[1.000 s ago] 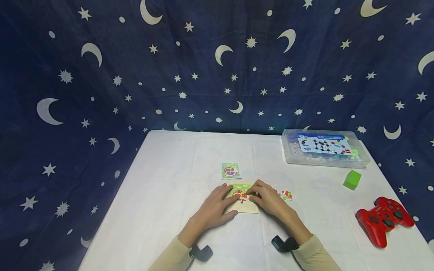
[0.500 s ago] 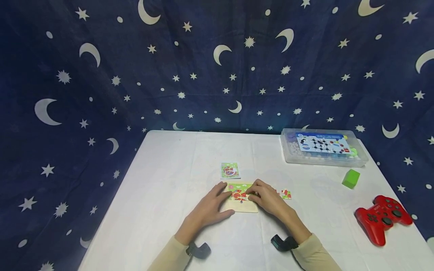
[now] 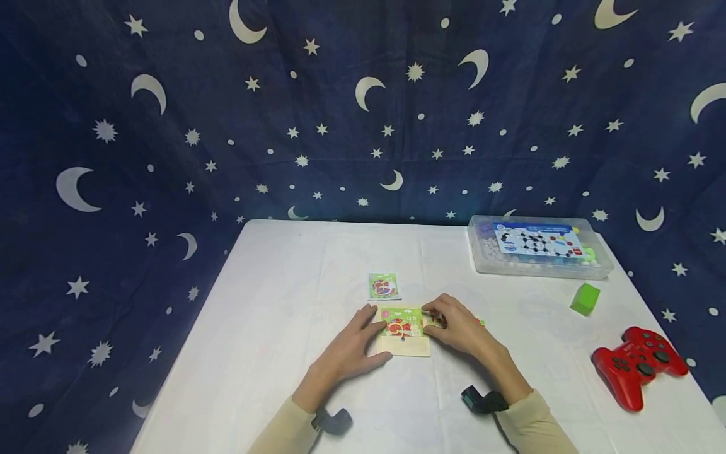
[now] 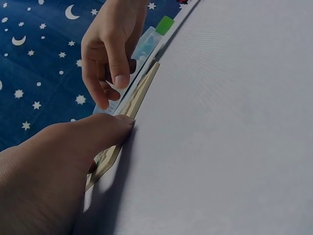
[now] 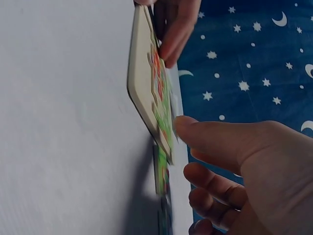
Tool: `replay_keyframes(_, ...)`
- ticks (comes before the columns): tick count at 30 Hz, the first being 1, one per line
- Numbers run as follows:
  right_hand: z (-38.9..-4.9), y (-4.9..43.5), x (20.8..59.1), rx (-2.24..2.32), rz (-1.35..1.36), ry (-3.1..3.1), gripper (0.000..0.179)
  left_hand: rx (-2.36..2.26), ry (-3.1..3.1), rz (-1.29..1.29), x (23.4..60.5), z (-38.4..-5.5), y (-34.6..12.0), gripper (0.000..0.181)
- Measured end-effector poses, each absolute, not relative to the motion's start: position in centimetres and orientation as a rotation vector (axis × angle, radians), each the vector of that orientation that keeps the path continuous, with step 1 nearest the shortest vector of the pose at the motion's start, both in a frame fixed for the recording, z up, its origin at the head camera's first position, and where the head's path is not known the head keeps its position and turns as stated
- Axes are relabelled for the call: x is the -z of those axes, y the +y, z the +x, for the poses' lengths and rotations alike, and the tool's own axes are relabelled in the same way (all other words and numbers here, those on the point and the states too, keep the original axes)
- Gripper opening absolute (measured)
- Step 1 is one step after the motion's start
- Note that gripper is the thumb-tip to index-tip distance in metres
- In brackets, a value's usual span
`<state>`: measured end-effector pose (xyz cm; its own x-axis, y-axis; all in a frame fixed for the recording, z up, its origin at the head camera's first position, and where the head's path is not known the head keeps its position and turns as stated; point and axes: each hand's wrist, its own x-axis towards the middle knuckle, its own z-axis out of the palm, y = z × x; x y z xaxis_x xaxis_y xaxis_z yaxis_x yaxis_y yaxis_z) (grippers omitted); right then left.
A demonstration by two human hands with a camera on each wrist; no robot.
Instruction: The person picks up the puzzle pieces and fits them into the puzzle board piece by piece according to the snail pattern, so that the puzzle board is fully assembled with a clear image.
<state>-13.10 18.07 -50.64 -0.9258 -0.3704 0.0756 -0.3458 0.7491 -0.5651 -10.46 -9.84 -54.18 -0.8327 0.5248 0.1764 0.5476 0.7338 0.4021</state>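
In the lower centre-left of the head view, a person's left hand (image 3: 350,350) reaches in over a white table (image 3: 295,284), fingers spread, gripping the left end of a wooden board between thumb and fingers. Above that hand, just left of the frame's middle, lies a small picture card (image 3: 384,287). The wooden board (image 3: 405,347) sits at lower centre; colourful puzzle pieces (image 3: 404,323) fill its upper part, and its lower strip is bare pale wood. At the board's right edge is the right hand (image 3: 460,329), its fingers loosely bent, thumb and fingertips apart with nothing between them; whether it touches the board is unclear. A loose piece (image 5: 160,171) shows beyond the board in the right wrist view. Farther right are a clear plastic box (image 3: 539,265), a green block (image 3: 585,299) and a red game controller (image 3: 639,366).
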Motion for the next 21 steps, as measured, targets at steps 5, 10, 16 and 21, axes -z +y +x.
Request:
replay_keyframes(5, -13.3, 18.8, 50.4, 0.868, -0.539, 2.893, 0.042, 0.662, -2.864, -0.886, 54.2, -10.5, -9.8, 0.064)
replay_keyframes(10, -13.6, 19.2, 50.5, 0.827, -0.539, 2.887, 0.043, 0.614, -2.819, -0.887, 54.4, -10.5, -9.8, 0.063)
replay_keyframes(16, -13.7, 19.3, 50.7, 0.780, -0.531, 2.841, 0.041, 0.567, -2.783, -0.895, 54.6, -10.5, -9.8, 0.063)
replay_keyframes(21, -13.7, 19.4, 50.8, 0.776, -0.532, 2.829, 0.038, 0.582, -2.790, -0.892, 54.5, -10.6, -9.9, 0.063)
